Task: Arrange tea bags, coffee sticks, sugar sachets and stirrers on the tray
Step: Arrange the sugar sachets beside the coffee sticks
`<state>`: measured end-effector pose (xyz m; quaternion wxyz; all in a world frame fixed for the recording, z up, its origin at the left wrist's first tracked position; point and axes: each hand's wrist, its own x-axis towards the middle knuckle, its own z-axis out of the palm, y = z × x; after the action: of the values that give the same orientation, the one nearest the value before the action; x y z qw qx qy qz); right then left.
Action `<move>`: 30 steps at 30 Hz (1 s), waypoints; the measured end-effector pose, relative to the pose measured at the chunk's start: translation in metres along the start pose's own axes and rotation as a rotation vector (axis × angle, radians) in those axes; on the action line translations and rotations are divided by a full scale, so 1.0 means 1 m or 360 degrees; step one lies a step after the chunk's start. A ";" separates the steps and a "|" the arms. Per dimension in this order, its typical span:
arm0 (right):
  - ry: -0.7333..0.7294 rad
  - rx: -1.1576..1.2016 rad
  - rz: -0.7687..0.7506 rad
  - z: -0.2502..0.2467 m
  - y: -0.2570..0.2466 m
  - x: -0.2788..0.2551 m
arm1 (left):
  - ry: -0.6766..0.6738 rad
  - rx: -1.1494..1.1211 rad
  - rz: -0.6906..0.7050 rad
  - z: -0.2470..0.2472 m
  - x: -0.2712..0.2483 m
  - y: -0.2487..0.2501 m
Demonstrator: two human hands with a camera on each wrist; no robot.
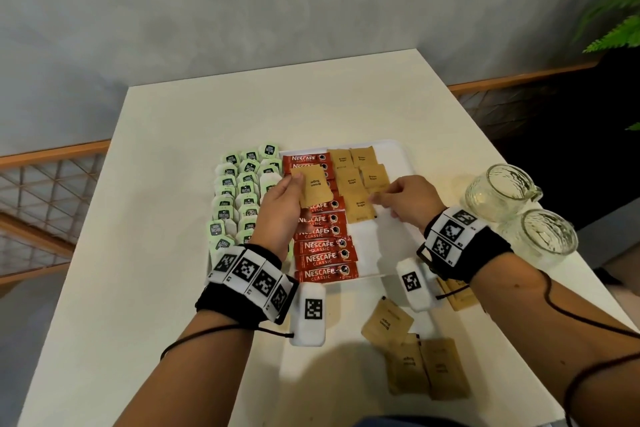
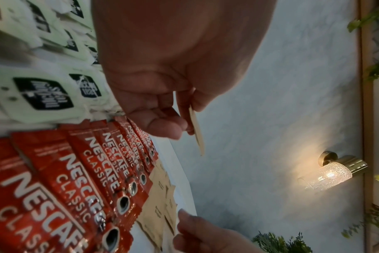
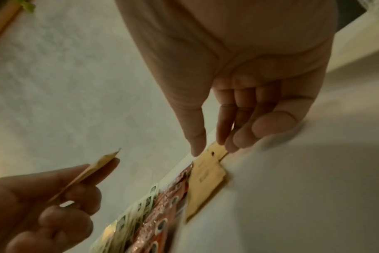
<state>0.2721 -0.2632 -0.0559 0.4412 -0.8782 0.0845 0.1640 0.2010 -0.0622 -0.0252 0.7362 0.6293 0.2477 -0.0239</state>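
A white tray (image 1: 393, 154) on the table carries rows of green-and-white tea bags (image 1: 239, 191), red coffee sticks (image 1: 323, 250) and brown sugar sachets (image 1: 353, 180). My left hand (image 1: 298, 184) pinches one brown sugar sachet (image 1: 313, 189) in the air above the coffee sticks; the left wrist view shows that held sachet (image 2: 196, 130) edge-on between thumb and fingers. My right hand (image 1: 377, 199) reaches over the sugar rows on the tray. In the right wrist view its straight fingertips (image 3: 227, 145) touch a sachet (image 3: 206, 178) that lies flat on the tray. I see no stirrers.
Several loose sugar sachets (image 1: 405, 367) lie on the table near the front edge, with more (image 1: 459, 295) under my right wrist. Two glass mugs (image 1: 498, 191) (image 1: 547, 236) stand at the right of the tray. The wall is behind, and the table edges are close at left and right.
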 end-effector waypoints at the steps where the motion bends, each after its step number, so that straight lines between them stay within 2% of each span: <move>1: 0.0019 0.0041 -0.0042 -0.003 -0.002 -0.003 | -0.0004 -0.0004 -0.0013 0.001 -0.001 0.001; 3: -0.0028 0.0208 -0.0119 -0.008 -0.009 -0.010 | -0.0015 -0.0006 -0.0027 0.004 -0.004 0.003; 6: -0.0224 0.0399 -0.0212 -0.010 -0.021 -0.025 | -0.0047 -0.0010 -0.0056 0.011 -0.008 0.005; 10: -0.0397 0.0407 -0.0294 -0.006 -0.030 -0.034 | -0.0083 0.0036 -0.0045 0.019 -0.010 0.002; 14: -0.0432 0.0402 -0.0340 -0.001 -0.030 -0.036 | -0.0225 0.0099 -0.0051 0.022 -0.015 -0.001; 16: -0.0443 0.0370 -0.0363 -0.003 -0.027 -0.036 | -0.0274 0.0378 0.0067 0.020 -0.015 -0.003; 19: -0.0492 0.0280 -0.0379 -0.005 -0.024 -0.038 | -0.0343 0.0756 0.0441 0.016 -0.010 0.001; 21: -0.0503 0.0209 -0.0395 -0.007 -0.025 -0.040 | -0.0441 0.0966 0.0532 0.016 -0.005 0.009; 23: -0.0475 0.0210 -0.0392 -0.009 -0.026 -0.040 | -0.0500 0.1149 0.0543 0.016 -0.003 0.014; 27: -0.0409 0.0324 -0.0391 -0.015 -0.026 -0.037 | -0.0528 0.1188 0.0415 0.015 -0.003 0.014; 28: -0.0417 0.0402 -0.0381 -0.016 -0.025 -0.037 | -0.0563 0.1165 0.0345 0.016 -0.003 0.012; 30: -0.0416 0.0563 -0.0345 -0.016 -0.024 -0.036 | -0.0564 0.0893 0.0206 0.019 -0.006 0.006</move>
<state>0.2492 -0.2619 -0.0163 0.6103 -0.7626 -0.0407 0.2106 0.2045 -0.0804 -0.0161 0.5659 0.8079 0.0591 -0.1533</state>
